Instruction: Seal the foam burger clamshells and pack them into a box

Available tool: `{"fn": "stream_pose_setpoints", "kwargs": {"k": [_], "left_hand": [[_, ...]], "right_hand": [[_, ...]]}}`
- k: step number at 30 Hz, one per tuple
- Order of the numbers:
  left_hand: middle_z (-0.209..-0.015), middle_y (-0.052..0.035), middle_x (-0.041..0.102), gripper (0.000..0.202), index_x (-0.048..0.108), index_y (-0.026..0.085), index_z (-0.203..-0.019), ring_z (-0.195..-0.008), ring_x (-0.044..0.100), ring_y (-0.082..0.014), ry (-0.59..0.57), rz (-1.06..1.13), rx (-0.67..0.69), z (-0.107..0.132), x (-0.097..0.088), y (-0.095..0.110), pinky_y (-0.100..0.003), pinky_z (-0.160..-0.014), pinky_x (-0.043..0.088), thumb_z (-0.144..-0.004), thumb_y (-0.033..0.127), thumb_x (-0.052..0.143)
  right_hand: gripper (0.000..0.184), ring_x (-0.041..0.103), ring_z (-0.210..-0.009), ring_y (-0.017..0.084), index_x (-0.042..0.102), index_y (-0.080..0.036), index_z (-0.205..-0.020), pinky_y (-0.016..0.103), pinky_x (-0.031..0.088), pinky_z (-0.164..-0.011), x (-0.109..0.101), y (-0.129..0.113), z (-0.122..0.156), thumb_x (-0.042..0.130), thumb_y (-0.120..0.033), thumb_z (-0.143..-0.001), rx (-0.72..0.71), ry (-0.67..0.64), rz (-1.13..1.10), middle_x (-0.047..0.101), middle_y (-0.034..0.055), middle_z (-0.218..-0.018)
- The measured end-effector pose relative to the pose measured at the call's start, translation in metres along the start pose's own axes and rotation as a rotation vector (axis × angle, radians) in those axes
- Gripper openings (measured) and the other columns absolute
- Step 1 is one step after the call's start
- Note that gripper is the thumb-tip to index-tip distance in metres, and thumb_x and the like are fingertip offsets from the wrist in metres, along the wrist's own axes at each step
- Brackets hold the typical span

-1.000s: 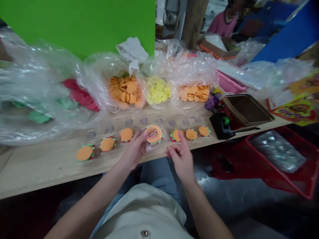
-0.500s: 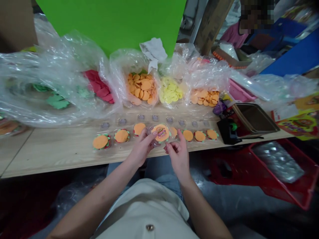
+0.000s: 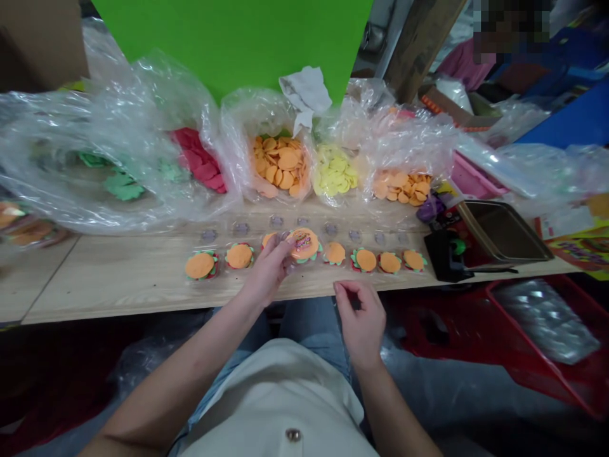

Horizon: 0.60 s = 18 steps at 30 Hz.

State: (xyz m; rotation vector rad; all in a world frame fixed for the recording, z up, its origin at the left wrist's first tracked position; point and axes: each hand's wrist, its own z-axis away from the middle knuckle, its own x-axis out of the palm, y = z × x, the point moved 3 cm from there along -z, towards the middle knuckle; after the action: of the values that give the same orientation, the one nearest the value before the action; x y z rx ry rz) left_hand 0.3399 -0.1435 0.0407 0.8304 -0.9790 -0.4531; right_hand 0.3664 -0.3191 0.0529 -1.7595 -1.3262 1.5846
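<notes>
My left hand (image 3: 269, 270) grips a clear plastic case with a toy burger (image 3: 304, 246) in it, raised just above the table's front part. A printed burger picture shows on the orange top, with green edges beneath. To the right and nearer my body, my right hand (image 3: 360, 311) is apart from the case, thumb and forefinger pinched together; whether anything small is between them I cannot make out. Both sides of the held case have more toy burgers in open clear cases, such as one burger (image 3: 200, 265) at the left and another burger (image 3: 366, 260) at the right.
Behind the row stand plastic bags of orange pieces (image 3: 285, 164), yellow pieces (image 3: 337, 171), red pieces (image 3: 202, 162) and green pieces (image 3: 124, 184). A black tape dispenser (image 3: 440, 257) sits at the right beside a brown tray (image 3: 507, 231). Below is a red crate (image 3: 476, 333). Another person is at upper right.
My right hand has moved away from the case, right and toward my body, its fingers now pinched. My left hand still holds the toy burger case. The view has shifted slightly.
</notes>
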Motion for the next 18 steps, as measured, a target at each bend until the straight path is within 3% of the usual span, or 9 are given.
{"fn": "stream_pose_setpoints", "kwargs": {"k": [2, 4, 7, 10, 12, 15, 17, 18], "left_hand": [[-0.094, -0.0027, 0.063, 0.030, 0.054, 0.020, -0.097, -0.077, 0.061, -0.0140, 0.028, -0.043, 0.024, 0.003, -0.001, 0.000, -0.025, -0.065, 0.050, -0.074, 0.037, 0.062], [-0.094, -0.0016, 0.062, 0.030, 0.054, 0.020, -0.096, -0.079, 0.060, -0.0137, 0.041, -0.082, 0.043, 0.006, 0.000, 0.000, -0.024, -0.065, 0.049, -0.073, 0.036, 0.064], [-0.095, -0.0014, 0.061, 0.029, 0.055, 0.020, -0.097, -0.082, 0.058, -0.0138, 0.009, -0.090, 0.056, 0.009, 0.004, 0.001, -0.024, -0.069, 0.048, -0.073, 0.034, 0.064], [-0.097, -0.0021, 0.060, 0.030, 0.055, 0.021, -0.099, -0.085, 0.057, -0.0149, -0.010, -0.112, 0.069, 0.010, 0.005, 0.007, -0.024, -0.070, 0.048, -0.073, 0.033, 0.064], [-0.099, -0.0026, 0.060, 0.035, 0.055, 0.022, -0.102, -0.087, 0.057, -0.0163, 0.035, -0.142, 0.072, 0.018, 0.002, 0.012, -0.025, -0.070, 0.048, -0.071, 0.033, 0.066], [-0.101, -0.0043, 0.060, 0.044, 0.054, 0.022, -0.107, -0.091, 0.058, -0.0188, 0.040, -0.091, 0.085, 0.038, -0.011, 0.012, -0.028, -0.075, 0.047, -0.067, 0.032, 0.070], [-0.104, -0.0064, 0.060, 0.047, 0.053, 0.021, -0.109, -0.097, 0.057, -0.0201, 0.045, -0.012, 0.153, 0.048, -0.034, 0.012, -0.031, -0.082, 0.045, -0.067, 0.030, 0.071], [-0.105, -0.0072, 0.060, 0.048, 0.052, 0.021, -0.109, -0.097, 0.057, -0.0200, 0.121, 0.022, 0.196, 0.052, -0.056, 0.016, -0.031, -0.083, 0.045, -0.066, 0.031, 0.072]], "right_hand": [[0.017, 0.056, -0.069, 0.014, 0.066, -0.020, -0.075, 0.027, 0.043, -0.067, 0.005, -0.009, -0.005, 0.055, -0.033, -0.079, 0.028, -0.106, -0.054, 0.064, 0.0021, -0.074], [0.021, 0.057, -0.068, 0.015, 0.068, -0.020, -0.078, 0.027, 0.043, -0.064, 0.020, -0.010, -0.009, 0.056, -0.036, -0.078, 0.164, -0.220, -0.157, 0.067, 0.0023, -0.073], [0.024, 0.058, -0.065, 0.015, 0.068, -0.017, -0.078, 0.027, 0.044, -0.060, 0.045, 0.000, -0.011, 0.059, -0.039, -0.074, 0.414, -0.306, -0.454, 0.066, 0.0028, -0.069], [0.023, 0.057, -0.063, 0.014, 0.065, -0.017, -0.076, 0.027, 0.046, -0.060, 0.062, 0.007, -0.011, 0.063, -0.040, -0.071, 0.536, -0.358, -0.780, 0.063, 0.0011, -0.066], [0.021, 0.057, -0.064, 0.013, 0.064, -0.019, -0.077, 0.028, 0.047, -0.063, 0.066, 0.005, -0.009, 0.064, -0.039, -0.071, 0.497, -0.405, -0.825, 0.062, 0.0000, -0.067], [0.018, 0.060, -0.073, 0.015, 0.065, -0.022, -0.080, 0.029, 0.049, -0.073, 0.071, -0.003, -0.006, 0.061, -0.039, -0.075, 0.321, -0.521, -0.669, 0.065, 0.0017, -0.076], [0.022, 0.062, -0.084, 0.019, 0.066, -0.024, -0.090, 0.033, 0.049, -0.079, 0.088, -0.006, -0.002, 0.055, -0.039, -0.078, 0.210, -0.719, -0.515, 0.067, 0.0049, -0.089], [0.025, 0.062, -0.090, 0.022, 0.066, -0.025, -0.095, 0.035, 0.048, -0.084, 0.100, -0.007, 0.002, 0.054, -0.040, -0.078, 0.120, -0.830, -0.440, 0.067, 0.0063, -0.096]]}}
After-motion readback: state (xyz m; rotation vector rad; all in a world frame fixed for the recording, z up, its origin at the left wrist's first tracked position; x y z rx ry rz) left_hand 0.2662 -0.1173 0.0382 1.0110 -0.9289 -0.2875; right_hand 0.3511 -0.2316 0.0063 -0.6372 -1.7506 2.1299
